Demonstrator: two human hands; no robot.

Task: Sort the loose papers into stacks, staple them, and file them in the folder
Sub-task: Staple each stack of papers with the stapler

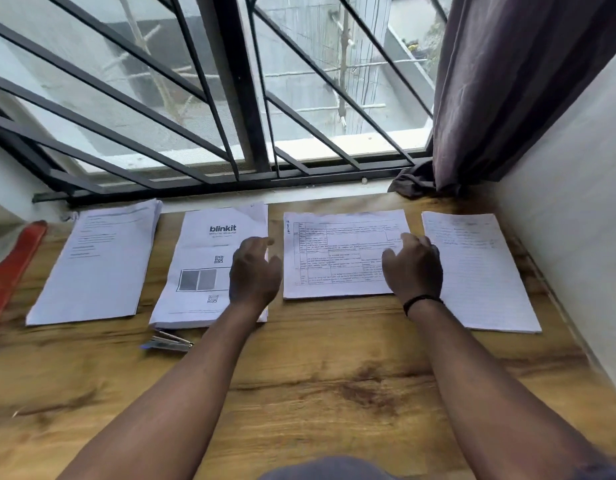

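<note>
Sorting looks done: four paper stacks [346, 254] across mid-frame on the surface [317, 375]; stapler [168, 342] untouched, red folder [12, 268] far left, left hand [254, 271] and right hand [412, 268] open, holding nothing.

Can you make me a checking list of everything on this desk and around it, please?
Surface: wooden desk, mostly bare in front.
Job's things: four paper stacks in a row: far-left stack, blinkit stack, table-print stack, lined stack; stapler; red folder at left edge.
Clutter: nothing seen.
Grips: left hand, right hand, both open, empty.
Cables: nothing seen.
Surroundings: barred window, curtain.
</note>
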